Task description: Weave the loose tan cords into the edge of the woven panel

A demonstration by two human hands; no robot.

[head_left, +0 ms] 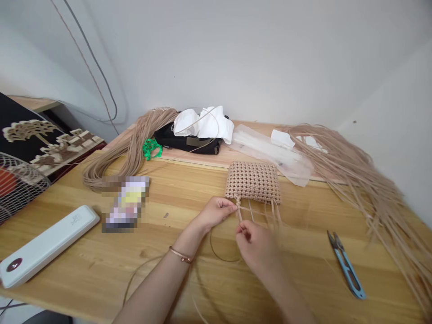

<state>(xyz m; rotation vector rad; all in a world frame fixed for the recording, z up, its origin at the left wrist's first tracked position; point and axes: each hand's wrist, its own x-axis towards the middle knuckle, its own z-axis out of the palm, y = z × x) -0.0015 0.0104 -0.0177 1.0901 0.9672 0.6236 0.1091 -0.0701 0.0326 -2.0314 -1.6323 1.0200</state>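
A beige woven piece [253,181] with a knotted, open pattern lies in front of me, loose cords trailing from its near edge. My left hand [218,211], a bracelet on its wrist, pinches a beige cord [238,203] just below the piece's near left corner, where a small knot shows. Closer to me, my right hand [254,243] is closed on the same hanging strands, its fingers pressed together; it is slightly blurred. More cord loops under my wrists and across the tabletop.
Blue-handled thread snips [347,267] lie at the right. Long cord bundles spread at the far left [135,144] and right [354,166]. A black pouch [189,141], white tissue [216,123] and plastic sleeve [273,153] sit behind. At left are a pixelated item [128,202] and a white device [50,245].
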